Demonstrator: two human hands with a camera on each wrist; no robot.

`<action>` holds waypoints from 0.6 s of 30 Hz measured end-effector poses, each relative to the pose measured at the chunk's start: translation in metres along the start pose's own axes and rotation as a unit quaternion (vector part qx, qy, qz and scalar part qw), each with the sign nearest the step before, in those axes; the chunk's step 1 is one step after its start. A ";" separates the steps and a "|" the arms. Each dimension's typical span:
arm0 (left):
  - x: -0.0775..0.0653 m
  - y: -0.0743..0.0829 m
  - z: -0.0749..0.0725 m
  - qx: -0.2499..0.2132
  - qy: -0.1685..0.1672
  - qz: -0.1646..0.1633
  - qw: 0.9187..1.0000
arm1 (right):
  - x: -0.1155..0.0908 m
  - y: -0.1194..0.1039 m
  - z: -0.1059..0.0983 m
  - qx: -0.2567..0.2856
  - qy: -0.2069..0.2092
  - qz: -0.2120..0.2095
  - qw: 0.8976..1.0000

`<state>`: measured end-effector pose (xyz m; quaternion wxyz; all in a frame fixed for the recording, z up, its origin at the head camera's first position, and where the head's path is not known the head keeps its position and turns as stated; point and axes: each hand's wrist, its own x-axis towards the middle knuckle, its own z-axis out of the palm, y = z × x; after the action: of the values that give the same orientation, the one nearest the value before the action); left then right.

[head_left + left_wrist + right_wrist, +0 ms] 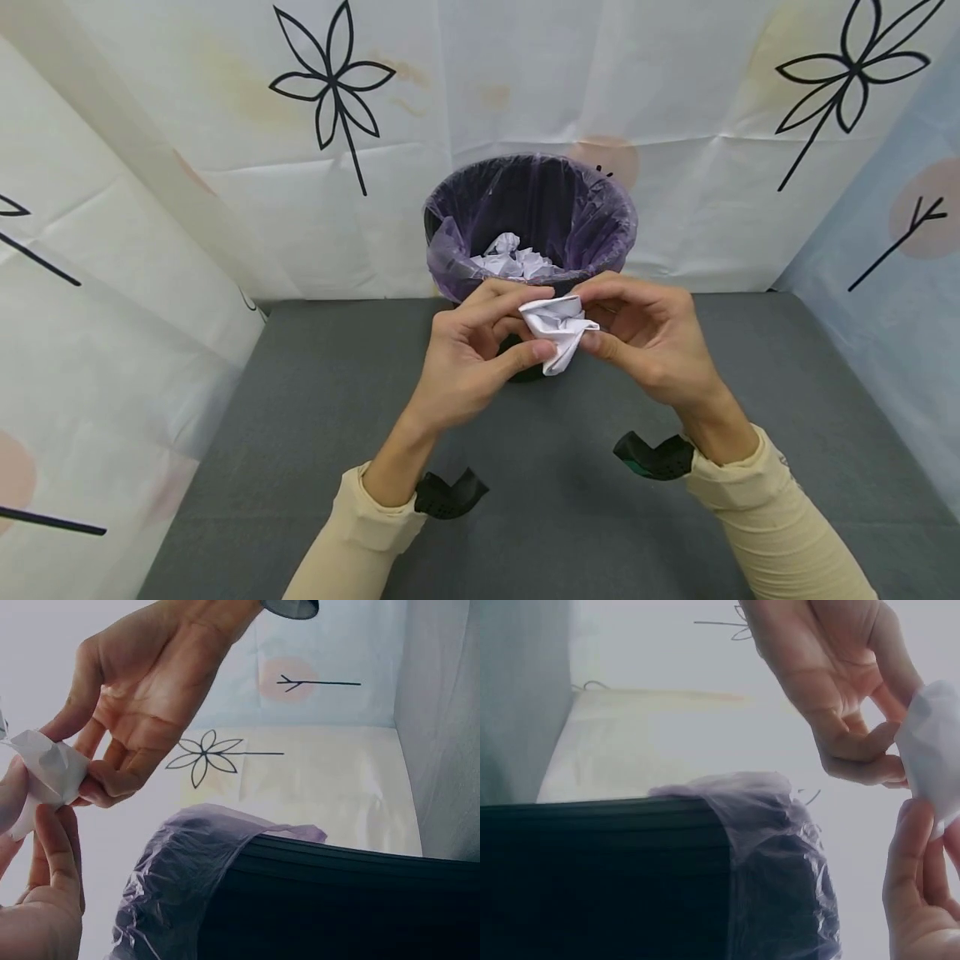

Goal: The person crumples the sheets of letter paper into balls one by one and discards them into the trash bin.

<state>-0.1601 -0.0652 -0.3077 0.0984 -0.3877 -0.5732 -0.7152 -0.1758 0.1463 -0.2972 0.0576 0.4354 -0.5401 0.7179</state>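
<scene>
A crumpled piece of white paper (558,327) is held between both hands, in front of and above the near rim of a bin. My left hand (468,358) pinches its left side between thumb and fingers. On the other side my right hand (652,337) pinches the paper's right edge with thumb and fingertips. Both wrist views show the same paper (52,769) gripped from two sides. Behind the hands stands a dark bin lined with a purple plastic bag (600,212). Several crumpled white papers (517,260) lie inside it. The hands hide much of the bin's lower front.
The bin stands on a grey tabletop (337,400), close to the back wall of white cloth (225,225) with printed flowers. Cloth walls also flank the table at left and right. A dark strap piece (450,493) sticks out by the left wrist, another (656,457) by the right.
</scene>
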 end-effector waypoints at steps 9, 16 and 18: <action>0.000 0.001 0.005 0.041 0.023 0.028 0.999 | 0.003 -0.001 0.007 -0.007 0.029 -0.009 1.000; 0.001 0.000 0.009 0.044 0.060 0.042 0.996 | 0.003 0.002 0.015 -0.050 0.050 -0.032 0.997; 0.002 0.000 0.011 0.046 0.074 0.048 0.995 | 0.003 0.003 0.017 -0.067 0.059 -0.046 0.995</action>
<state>-0.1568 -0.0551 -0.3060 0.1926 -0.3556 -0.5773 -0.7094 -0.1698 0.1294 -0.2969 0.1515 0.4122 -0.5621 0.7008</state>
